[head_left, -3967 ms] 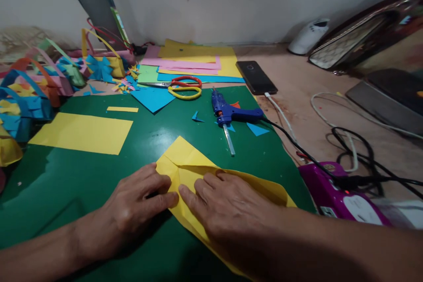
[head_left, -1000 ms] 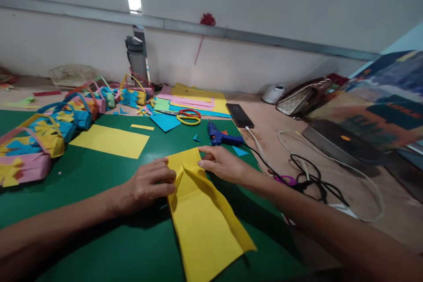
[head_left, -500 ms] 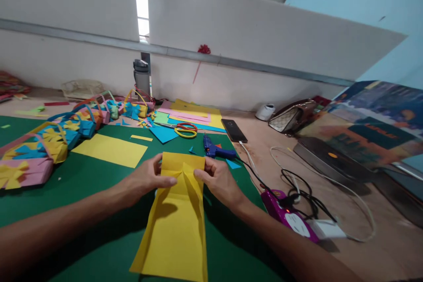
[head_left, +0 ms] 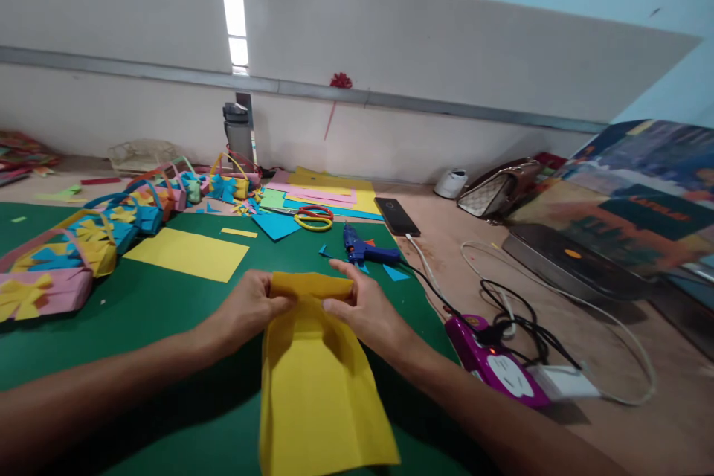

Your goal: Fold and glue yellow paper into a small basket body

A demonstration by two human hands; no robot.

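A creased sheet of yellow paper (head_left: 320,387) hangs between my hands over the green mat (head_left: 184,320), its far end folded toward me. My left hand (head_left: 251,309) pinches the left corner of that fold, thumb on top. At the right corner, my right hand (head_left: 371,309) grips the fold between thumb and fingers, with the index finger raised. Just beyond the hands lies a blue glue gun (head_left: 368,247) with its cord running right. A flat yellow paper sheet (head_left: 187,254) rests on the mat past my left hand.
Small paper baskets (head_left: 44,290) with bows line the left side. Scissors (head_left: 312,219) lie by stacked coloured paper (head_left: 335,190) at the back. To the right are a phone (head_left: 397,216), a purple power strip (head_left: 502,368) with tangled cables, and a dark case (head_left: 574,260).
The far end of the yellow paper has been folded over toward me, its centre crease no longer standing up. The near end has swung to the right. Both hands still hold it.
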